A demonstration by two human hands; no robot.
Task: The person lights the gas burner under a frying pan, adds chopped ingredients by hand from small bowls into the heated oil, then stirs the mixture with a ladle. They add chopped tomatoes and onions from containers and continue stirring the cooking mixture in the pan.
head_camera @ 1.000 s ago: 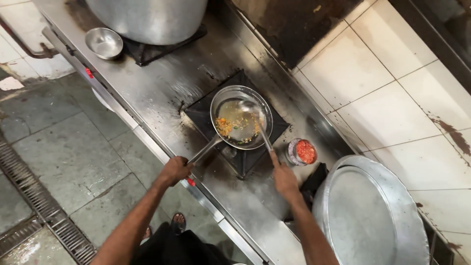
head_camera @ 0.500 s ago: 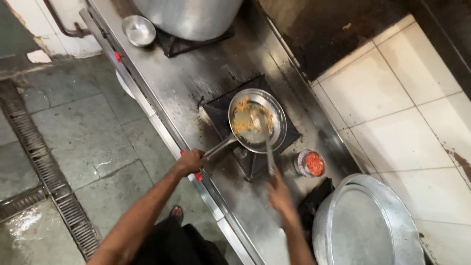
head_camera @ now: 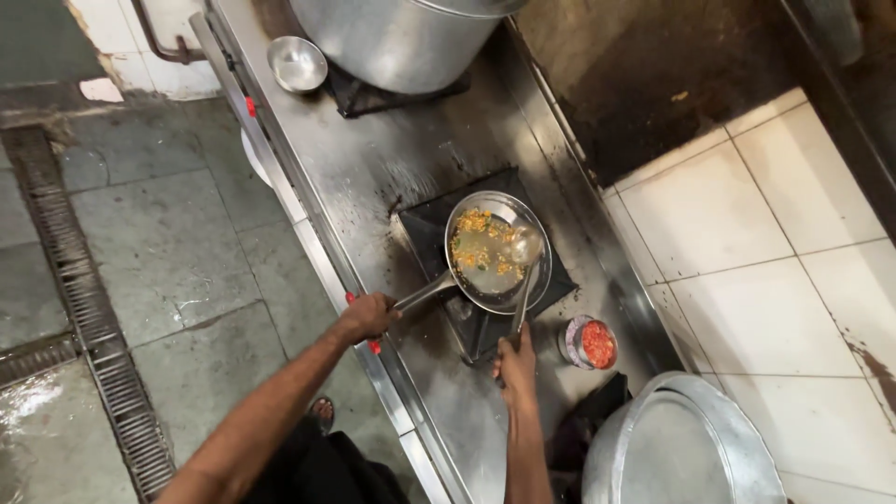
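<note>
Left hand gripping pan handle, right hand holding ladle, red-filled bowl beside

No packages, labels, signs or screens are visible anywhere in the frame.

Cut off by the frame's top edge, beyond the gripped pan: large steel pot. Clipped at bottom, right of the ladle hand: round metal lid. Red bowl contents too small to identify.
</note>
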